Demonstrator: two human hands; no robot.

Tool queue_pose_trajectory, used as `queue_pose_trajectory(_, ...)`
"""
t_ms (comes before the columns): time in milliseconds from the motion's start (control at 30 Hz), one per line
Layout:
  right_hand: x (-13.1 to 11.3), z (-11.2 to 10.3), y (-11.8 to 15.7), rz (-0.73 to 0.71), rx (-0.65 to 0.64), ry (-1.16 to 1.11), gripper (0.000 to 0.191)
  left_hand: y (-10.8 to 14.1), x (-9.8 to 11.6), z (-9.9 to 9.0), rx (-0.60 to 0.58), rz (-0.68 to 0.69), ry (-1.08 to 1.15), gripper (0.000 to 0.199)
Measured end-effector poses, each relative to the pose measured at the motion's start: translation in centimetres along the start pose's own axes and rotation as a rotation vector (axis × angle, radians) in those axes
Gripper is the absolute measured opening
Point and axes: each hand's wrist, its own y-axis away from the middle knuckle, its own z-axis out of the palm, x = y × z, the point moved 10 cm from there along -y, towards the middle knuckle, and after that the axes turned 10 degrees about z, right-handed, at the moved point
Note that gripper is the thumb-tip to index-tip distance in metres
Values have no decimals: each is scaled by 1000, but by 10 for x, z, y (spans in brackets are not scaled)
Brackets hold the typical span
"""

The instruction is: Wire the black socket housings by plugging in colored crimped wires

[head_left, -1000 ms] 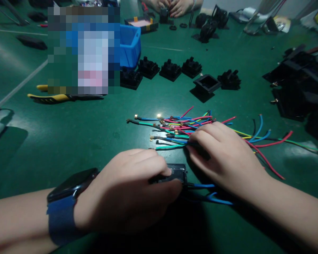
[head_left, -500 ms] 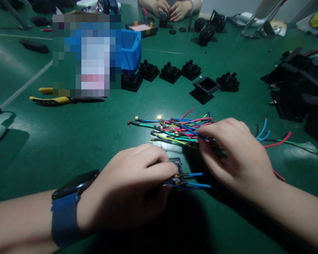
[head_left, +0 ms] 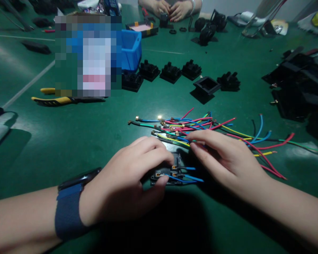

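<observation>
My left hand (head_left: 132, 173) grips a black plastic socket module (head_left: 177, 158) low over the green table. Its thumb lies along the near side and the fingers curl over the far side. Brass terminals show in the module's slots, and blue wires (head_left: 192, 180) run out of it to the right. My right hand (head_left: 225, 155) pinches a blue wire (head_left: 184, 139) between thumb and forefinger, just right of the module. Part of that wire is hidden by the fingers. Beyond both hands lies a loose bundle of red, blue, green and yellow wires (head_left: 201, 121) with brass end terminals.
Several black socket parts (head_left: 171, 73) stand in a row behind the wires, near a blue bin (head_left: 131, 53). Yellow-handled pliers (head_left: 53, 101) lie at left. Larger black housings (head_left: 291, 84) are piled at right. Another person's hands (head_left: 172, 10) work at the far edge.
My right hand has moved left and slightly down with the blue wire, toward the module. My left fingers have shifted, so more of the module and its brass terminals shows.
</observation>
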Motion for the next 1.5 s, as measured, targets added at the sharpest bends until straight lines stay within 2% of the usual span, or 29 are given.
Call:
queue_pose_trajectory(200,8,11,-1,67,-74,21,12,1,-1,-2,9,-16,1,23)
queue_pose_trajectory(500,11,15,0,114,-103,52,12,0,-1,-3,17,-26,21,20)
queue_pose_trajectory(733,12,14,1,112,-85,84,12,4,-14,-5,84,-158,85,15)
queue_pose_trajectory(1033,12,8,1,98,0,232,14,5,-10,-2,44,-121,76,22)
queue_pose_trajectory(1167,10,8,0,89,-5,219,14,4,-8,-1,41,-108,86,24)
queue_pose_trajectory(1367,2,11,2,38,-83,156,13,3,-9,-1,28,-109,99,24)
queue_pose_trajectory(1500,3,3,0,86,-58,86,9,4,-12,-1,39,-144,102,28)
